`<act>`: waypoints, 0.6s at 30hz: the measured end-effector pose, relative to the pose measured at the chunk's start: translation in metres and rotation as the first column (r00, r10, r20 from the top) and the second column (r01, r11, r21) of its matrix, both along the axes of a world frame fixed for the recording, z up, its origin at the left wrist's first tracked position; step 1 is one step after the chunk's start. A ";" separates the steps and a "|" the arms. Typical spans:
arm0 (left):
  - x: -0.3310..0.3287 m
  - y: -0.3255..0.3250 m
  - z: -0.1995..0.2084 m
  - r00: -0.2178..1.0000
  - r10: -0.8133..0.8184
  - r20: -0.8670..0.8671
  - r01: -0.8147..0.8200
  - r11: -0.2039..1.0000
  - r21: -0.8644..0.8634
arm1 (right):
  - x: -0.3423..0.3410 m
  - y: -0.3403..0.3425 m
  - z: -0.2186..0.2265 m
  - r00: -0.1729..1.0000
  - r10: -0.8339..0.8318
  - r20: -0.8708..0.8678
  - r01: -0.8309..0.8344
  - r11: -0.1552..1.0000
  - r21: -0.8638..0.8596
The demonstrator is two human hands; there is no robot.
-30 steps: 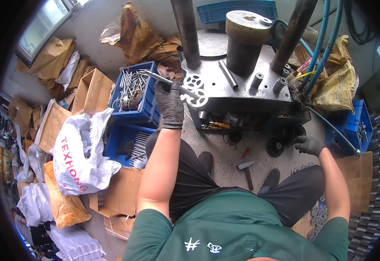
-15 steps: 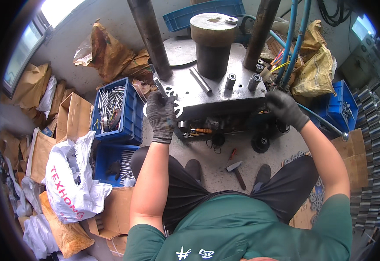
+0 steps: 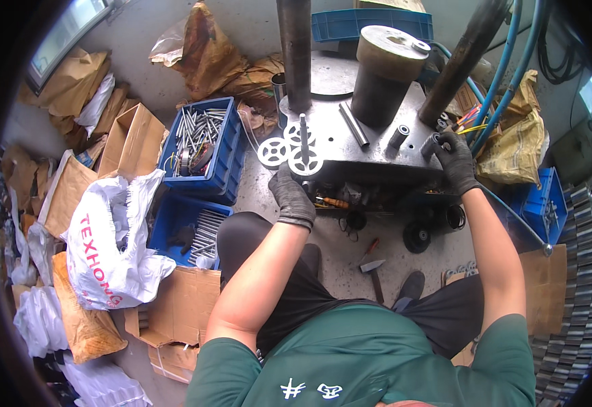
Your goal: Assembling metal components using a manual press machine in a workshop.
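My left hand (image 3: 292,198), in a dark glove, is closed at the lower edge of a pale spoked disc (image 3: 273,152), left of the metal table's front corner. Beside it, two similar discs, a front one (image 3: 306,161) and one behind (image 3: 294,131), lie at the table's edge. A slim metal rod (image 3: 303,139) stands upright among them; its foot is hard to make out. Over at the table's right end, my gloved right hand (image 3: 457,161) has its fingers round a short dark cylinder (image 3: 430,145). Another short cylinder (image 3: 399,137) stands to its left.
On the metal table (image 3: 340,152) lie a loose steel tube (image 3: 354,125) and a big upright cylinder (image 3: 381,88) between two thick posts. Blue crates (image 3: 204,178) of rods stand at left. A hammer (image 3: 375,275) lies on the floor. Blue hoses (image 3: 506,74) hang at right.
The whole view has shifted, with the scene now further right. My left hand has drawn back from the upright rod. My right hand has reached the dark cylinder and closed on it.
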State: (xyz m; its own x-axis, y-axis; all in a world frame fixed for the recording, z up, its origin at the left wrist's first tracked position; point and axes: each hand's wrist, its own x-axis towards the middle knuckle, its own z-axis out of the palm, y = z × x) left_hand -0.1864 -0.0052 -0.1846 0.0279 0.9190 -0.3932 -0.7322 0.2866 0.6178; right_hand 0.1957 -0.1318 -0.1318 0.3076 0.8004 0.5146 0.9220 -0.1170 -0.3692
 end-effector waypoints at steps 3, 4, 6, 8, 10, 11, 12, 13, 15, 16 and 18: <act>0.006 0.013 -0.033 0.991 -0.103 0.086 0.113 0.986 -0.121 | -0.009 0.008 0.009 1.000 0.019 -0.006 -0.018 0.995 0.094; 0.006 0.020 -0.044 0.994 -0.088 0.057 0.090 0.996 -0.028 | -0.025 0.017 0.020 0.998 0.049 -0.039 -0.041 0.981 0.191; 0.011 0.024 -0.055 0.997 -0.069 0.033 0.071 0.996 -0.060 | -0.064 0.026 0.051 0.974 0.137 -0.180 -0.080 0.953 0.292; 0.025 0.017 -0.043 0.998 -0.043 -0.051 0.036 0.992 -0.117 | -0.097 0.035 0.068 0.947 0.237 -0.216 -0.157 0.930 0.332; 0.026 0.021 -0.045 0.996 -0.003 -0.086 -0.009 0.990 -0.137 | -0.148 0.053 0.090 0.862 0.446 -0.240 -0.342 0.862 0.374; 0.027 0.023 -0.046 0.992 0.031 -0.121 -0.050 0.987 -0.155 | -0.176 0.059 0.101 0.818 0.527 -0.229 -0.430 0.826 0.363; 0.027 0.024 -0.049 0.992 0.035 -0.124 -0.054 0.987 -0.153 | -0.197 0.069 0.102 0.801 0.551 -0.233 -0.449 0.811 0.374; 0.028 0.025 -0.052 0.989 0.110 -0.102 -0.117 0.991 -0.063 | -0.215 0.077 0.104 0.785 0.573 -0.235 -0.467 0.797 0.384; 0.032 0.024 -0.049 0.980 0.183 -0.073 -0.182 0.983 0.027 | -0.239 0.092 0.112 0.804 0.589 -0.084 -0.520 0.764 0.383; 0.035 0.021 -0.040 0.980 0.190 -0.060 -0.189 0.982 0.029 | -0.242 0.099 0.109 0.796 0.595 -0.113 -0.521 0.768 0.371; 0.036 0.017 -0.030 0.978 0.205 -0.049 -0.203 0.979 0.031 | -0.245 0.111 0.100 0.782 0.606 -0.145 -0.529 0.769 0.360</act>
